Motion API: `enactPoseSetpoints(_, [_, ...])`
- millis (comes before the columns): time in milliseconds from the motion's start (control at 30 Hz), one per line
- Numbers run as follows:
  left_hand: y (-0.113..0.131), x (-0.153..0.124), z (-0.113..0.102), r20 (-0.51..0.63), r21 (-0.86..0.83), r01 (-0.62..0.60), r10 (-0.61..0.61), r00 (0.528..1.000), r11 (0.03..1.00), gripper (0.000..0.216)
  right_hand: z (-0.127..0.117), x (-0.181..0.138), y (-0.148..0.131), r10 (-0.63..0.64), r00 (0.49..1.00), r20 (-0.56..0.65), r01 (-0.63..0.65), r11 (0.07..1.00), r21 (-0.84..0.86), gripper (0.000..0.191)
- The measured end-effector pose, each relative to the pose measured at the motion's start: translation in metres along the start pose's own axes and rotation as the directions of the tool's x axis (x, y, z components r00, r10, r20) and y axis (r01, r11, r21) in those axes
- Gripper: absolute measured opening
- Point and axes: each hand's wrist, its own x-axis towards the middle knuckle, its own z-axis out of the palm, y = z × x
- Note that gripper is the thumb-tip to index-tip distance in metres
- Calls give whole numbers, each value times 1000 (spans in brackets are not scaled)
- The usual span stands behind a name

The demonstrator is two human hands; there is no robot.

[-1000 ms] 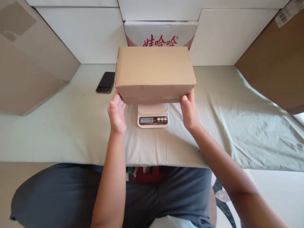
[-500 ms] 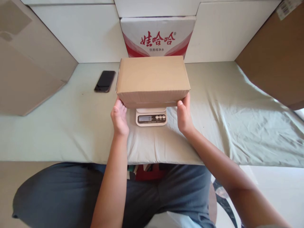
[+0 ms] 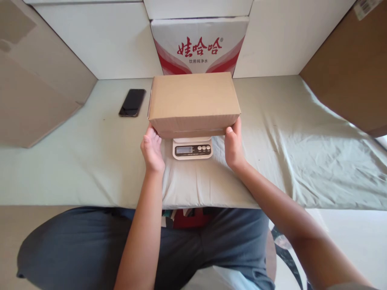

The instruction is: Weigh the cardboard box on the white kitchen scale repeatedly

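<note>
A closed brown cardboard box (image 3: 195, 96) is over a white digital kitchen scale (image 3: 192, 150), whose display and buttons show at the front. Its platform is mostly hidden by the box, so I cannot tell whether the two touch. My left hand (image 3: 152, 151) grips the box at its lower left front corner, fingers partly tucked under the edge. At the lower right corner, my right hand (image 3: 234, 145) holds it with the thumb on the front face and the other fingers mostly hidden.
A dark smartphone (image 3: 132, 102) lies left of the box on the green cloth (image 3: 75, 161). Behind stands a white carton with red lettering (image 3: 199, 44) against white panels. Large brown cartons flank the table at left (image 3: 39, 80) and right (image 3: 350, 72).
The box has tilted or sunk very slightly at its back edge, while both hands keep the same hold. The view itself has shifted a little.
</note>
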Motion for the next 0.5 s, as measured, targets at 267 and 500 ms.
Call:
enactPoseSetpoints(267, [-5,3,-1,-28,47,-25,27,999,999,98,-1,0,7,-34,999,-8,34,999,42,65])
enactPoseSetpoints(500, [-10,4,-3,-40,9,-40,40,998,999,90,-2,1,7,-23,1000,-14,24,998,63,60])
